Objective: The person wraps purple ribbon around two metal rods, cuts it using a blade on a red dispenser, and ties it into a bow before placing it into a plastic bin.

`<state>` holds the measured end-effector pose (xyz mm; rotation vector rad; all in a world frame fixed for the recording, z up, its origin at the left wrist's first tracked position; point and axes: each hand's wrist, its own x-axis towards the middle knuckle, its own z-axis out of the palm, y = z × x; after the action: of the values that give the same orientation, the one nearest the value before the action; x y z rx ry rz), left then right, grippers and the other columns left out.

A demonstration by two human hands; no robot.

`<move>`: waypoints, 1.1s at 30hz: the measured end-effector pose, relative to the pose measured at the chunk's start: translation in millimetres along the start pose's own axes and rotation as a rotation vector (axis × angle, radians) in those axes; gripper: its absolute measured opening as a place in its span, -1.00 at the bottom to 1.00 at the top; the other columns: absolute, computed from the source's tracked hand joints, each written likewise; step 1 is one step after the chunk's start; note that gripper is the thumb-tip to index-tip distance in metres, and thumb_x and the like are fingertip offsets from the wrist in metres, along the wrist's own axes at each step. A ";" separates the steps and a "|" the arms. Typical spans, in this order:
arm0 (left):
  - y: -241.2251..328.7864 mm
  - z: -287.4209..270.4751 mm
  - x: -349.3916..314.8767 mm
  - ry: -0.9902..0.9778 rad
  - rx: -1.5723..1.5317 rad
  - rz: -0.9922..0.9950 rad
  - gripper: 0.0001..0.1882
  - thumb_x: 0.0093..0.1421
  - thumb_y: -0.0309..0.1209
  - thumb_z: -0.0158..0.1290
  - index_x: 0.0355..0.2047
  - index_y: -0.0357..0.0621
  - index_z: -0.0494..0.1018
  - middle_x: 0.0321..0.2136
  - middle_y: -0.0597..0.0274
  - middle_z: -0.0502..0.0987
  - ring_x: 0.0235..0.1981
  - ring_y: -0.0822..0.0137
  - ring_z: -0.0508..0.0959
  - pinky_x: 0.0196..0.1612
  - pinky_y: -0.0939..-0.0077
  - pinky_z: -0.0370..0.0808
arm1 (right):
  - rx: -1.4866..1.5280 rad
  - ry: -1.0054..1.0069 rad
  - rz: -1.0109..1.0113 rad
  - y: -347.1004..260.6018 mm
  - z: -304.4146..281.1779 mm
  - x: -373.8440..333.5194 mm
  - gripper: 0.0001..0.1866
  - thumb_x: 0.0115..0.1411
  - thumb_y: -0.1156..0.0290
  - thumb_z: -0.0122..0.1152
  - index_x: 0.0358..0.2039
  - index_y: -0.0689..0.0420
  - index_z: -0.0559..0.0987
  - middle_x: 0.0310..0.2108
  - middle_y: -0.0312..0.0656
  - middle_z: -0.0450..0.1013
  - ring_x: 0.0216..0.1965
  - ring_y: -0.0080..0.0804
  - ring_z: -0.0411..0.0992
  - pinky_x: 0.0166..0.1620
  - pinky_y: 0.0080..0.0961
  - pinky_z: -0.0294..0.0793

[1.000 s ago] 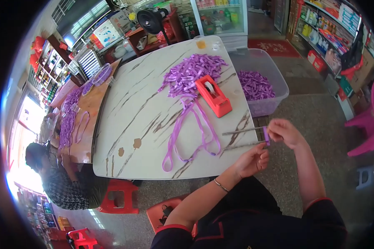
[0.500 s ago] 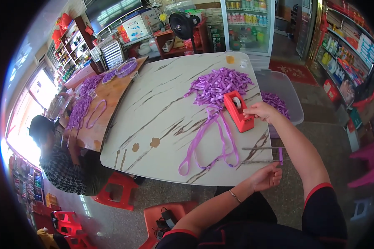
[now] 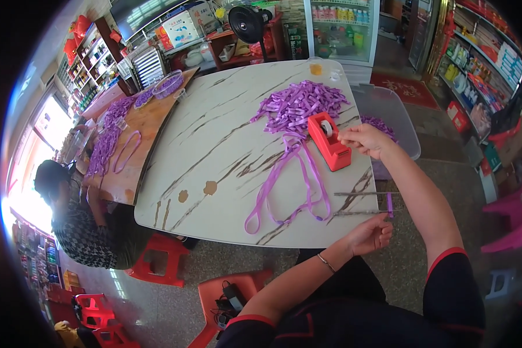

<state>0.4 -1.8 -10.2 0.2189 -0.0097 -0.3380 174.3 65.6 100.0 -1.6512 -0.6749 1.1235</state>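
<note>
Red tape dispenser [image 3: 329, 141] sits on the marble table [image 3: 214, 151], long axis running away from the person, right hand [image 3: 362, 139] touching its near right side, fingers curled; left hand [image 3: 371, 235] pinches a purple strip [image 3: 390, 205] at the near edge.

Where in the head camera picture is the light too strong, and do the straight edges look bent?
Head view: daylight burns out the window at the left rim, behind the seated person; the white marble-pattern table is evenly lit, with no hard glare; its edges and the glass-door fridge bow toward the rim; corners are black.
</note>
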 end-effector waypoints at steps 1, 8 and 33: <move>0.1 0.0 0.0 0.006 -0.001 0.008 -0.86 0.16 -0.43 -0.13 -0.44 0.08 0.12 -0.60 0.45 0.19 -0.58 0.54 0.24 -0.48 0.66 0.26 | -0.050 0.021 0.002 0.7 2.5 -5.8 -0.84 0.06 0.30 0.22 -0.37 0.07 0.55 -0.51 -0.47 0.42 -0.66 -0.88 0.08 -0.66 -0.86 -0.11; -0.8 -4.0 1.6 -0.035 0.016 0.011 -0.83 0.13 -0.46 -0.13 -0.33 0.08 0.12 -0.59 0.44 0.20 -0.57 0.54 0.24 -0.48 0.67 0.24 | -0.005 0.064 -0.034 42.1 7.3 -33.2 -0.82 0.05 0.27 0.22 -0.45 0.10 0.53 -0.53 -0.43 0.42 -0.65 -0.85 0.09 -0.69 -0.87 -0.03; -3.0 -1.0 -2.7 0.008 0.004 -0.014 -0.82 0.12 -0.48 -0.18 -0.27 0.06 0.14 -0.61 0.42 0.18 -0.58 0.51 0.23 -0.49 0.65 0.21 | -0.969 0.506 -0.316 76.1 2.2 -23.3 -0.76 -0.04 0.27 0.24 -0.54 0.22 0.56 -0.64 -0.23 0.49 -0.57 -0.52 0.45 -0.46 -0.58 0.36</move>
<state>-3.1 -3.5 -11.7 0.2241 -0.0012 -0.3514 156.7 19.9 37.3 -2.3803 -1.1786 0.0693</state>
